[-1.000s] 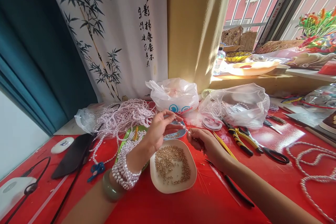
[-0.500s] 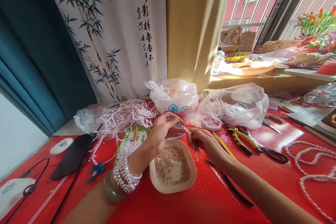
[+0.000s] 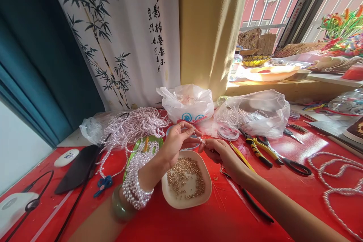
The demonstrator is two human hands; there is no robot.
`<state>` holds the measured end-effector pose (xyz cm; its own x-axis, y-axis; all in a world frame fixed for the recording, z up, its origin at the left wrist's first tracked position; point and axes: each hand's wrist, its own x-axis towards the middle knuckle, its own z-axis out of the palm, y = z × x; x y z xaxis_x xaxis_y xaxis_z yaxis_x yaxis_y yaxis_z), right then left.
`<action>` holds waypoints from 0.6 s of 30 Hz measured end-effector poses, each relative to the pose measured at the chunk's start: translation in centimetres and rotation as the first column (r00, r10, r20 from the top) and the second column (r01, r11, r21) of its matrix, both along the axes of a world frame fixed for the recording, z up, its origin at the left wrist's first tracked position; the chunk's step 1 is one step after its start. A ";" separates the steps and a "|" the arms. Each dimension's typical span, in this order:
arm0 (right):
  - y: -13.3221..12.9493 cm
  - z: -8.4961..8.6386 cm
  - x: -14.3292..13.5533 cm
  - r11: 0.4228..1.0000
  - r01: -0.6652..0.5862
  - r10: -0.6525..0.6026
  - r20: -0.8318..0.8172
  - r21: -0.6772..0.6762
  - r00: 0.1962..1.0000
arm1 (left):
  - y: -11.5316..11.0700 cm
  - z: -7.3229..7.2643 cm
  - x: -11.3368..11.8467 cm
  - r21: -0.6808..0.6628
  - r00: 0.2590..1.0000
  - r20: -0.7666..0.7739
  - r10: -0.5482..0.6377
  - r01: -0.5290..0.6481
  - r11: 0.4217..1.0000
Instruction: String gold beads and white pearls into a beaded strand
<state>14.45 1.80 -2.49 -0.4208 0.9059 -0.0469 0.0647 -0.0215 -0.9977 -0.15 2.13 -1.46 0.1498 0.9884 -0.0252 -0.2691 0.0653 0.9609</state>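
My left hand (image 3: 176,140) and my right hand (image 3: 217,149) meet over the far side of a bowl. Between their fingertips is a small string of pearly beads (image 3: 202,141), and both hands pinch it. The thread itself is too fine to follow. Below them, the cream bowl (image 3: 187,205) holds many tiny gold beads (image 3: 185,172). Several pearl strands (image 3: 133,191) are wound round my left wrist, above a green bangle (image 3: 120,203). Beside my right wrist lie yellow tweezers (image 3: 241,155) and a black-handled tool (image 3: 256,205).
Heaped pearl strands (image 3: 138,123) and a green tray (image 3: 160,141) lie left, near small blue scissors (image 3: 103,185) and a black phone-like slab (image 3: 76,170). Plastic bags (image 3: 187,104) stand behind. Yellow-black pliers (image 3: 258,153), scissors (image 3: 296,166) and more pearl strands (image 3: 326,170) lie right.
The strand end hanging below my right hand has swung right, towards the wrist. My right fingers have shifted slightly at the beads; my left hand is almost still.
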 end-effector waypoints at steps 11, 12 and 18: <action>-0.1 0.4 -0.1 0.998 0.058 -0.058 0.071 0.003 0.996 | -0.3 0.1 0.2 0.045 0.998 -0.054 0.011 -0.009 0.999; -0.1 0.4 -0.1 0.998 0.062 -0.062 0.075 0.002 0.995 | -0.3 0.0 0.2 0.047 0.999 -0.051 0.011 -0.009 0.999; 0.3 0.0 -0.2 0.995 0.097 -0.092 0.152 -0.021 0.984 | -0.4 0.1 0.3 0.066 0.999 -0.046 -0.015 0.018 0.998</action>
<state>14.24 2.07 -2.49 -0.3196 0.9387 -0.1292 0.2105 -0.0626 -0.9756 0.20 1.68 -1.38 0.1664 0.9855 0.0331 -0.2244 0.0052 0.9745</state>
